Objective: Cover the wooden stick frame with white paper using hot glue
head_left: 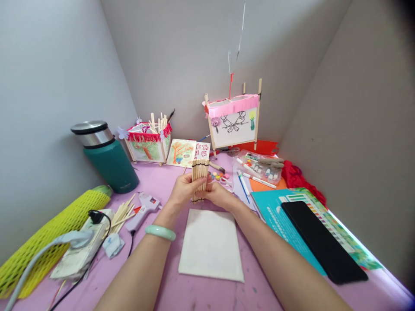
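A bundle of thin wooden sticks (200, 169) stands upright between my two hands, its sticks side by side with dark bands near the top and the bottom. My left hand (188, 186) is closed round its left side, thumb across the front. From the right, my right hand (214, 190) grips the lower part of the same bundle. Below them a white rectangular sheet (210, 246) lies flat on the pink table (207, 297). Fingers behind the bundle are hidden.
At left are a teal bottle (112, 162), a glue gun (142, 211), loose sticks (121, 212) and a power strip (84, 242). Decorated lanterns (235, 125) stand at the back. Right are a pen box (262, 166), a blue booklet (275, 216) and a black phone-like slab (324, 242).
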`<state>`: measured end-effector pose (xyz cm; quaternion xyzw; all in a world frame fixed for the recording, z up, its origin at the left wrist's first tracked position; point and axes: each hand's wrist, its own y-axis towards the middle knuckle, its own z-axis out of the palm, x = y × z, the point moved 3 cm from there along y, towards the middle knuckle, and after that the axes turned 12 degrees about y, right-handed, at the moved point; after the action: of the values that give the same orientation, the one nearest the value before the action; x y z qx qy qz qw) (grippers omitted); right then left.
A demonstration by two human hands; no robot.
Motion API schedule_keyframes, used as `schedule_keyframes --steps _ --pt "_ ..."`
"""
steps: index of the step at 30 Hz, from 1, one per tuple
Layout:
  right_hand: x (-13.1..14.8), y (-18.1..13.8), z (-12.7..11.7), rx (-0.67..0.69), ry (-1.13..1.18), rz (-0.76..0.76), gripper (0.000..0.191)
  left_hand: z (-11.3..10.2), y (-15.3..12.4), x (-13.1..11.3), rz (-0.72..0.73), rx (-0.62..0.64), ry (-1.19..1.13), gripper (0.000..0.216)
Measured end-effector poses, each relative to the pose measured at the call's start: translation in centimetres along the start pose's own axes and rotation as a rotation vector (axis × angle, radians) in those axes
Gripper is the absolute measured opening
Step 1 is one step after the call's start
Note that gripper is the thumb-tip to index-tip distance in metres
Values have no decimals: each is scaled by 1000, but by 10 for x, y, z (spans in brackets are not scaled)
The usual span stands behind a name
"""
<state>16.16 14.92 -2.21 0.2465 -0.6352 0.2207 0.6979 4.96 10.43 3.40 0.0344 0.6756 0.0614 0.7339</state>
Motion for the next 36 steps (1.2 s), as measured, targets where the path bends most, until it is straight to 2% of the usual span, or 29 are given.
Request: schedule_keyframes --steps 6,9,15,21,27,30,36 --pt "5 -3 2 -29 -12 -12 13 -7 4 5 -61 -10 -84 30" --pt "10 -5 3 -30 31 -27 16 -18 8 8 -82 -110 -201 27" --pt "14 -11 -2 -53 195 19 42 -39 14 11 -122 -345 -466 14" --pt "13 -22 7 25 289 112 37 -41 12 4 -115 -443 -631 14" --pt "11 -18 18 -154 354 66 28 -43 7 0 -53 -495 -700 18" --pt "10 -17 22 -199 397 75 26 -42 5 -1 -42 -512 -707 18" --pt "8 -19 24 -308 455 84 20 -34 3 -1 -11 -484 -692 14"
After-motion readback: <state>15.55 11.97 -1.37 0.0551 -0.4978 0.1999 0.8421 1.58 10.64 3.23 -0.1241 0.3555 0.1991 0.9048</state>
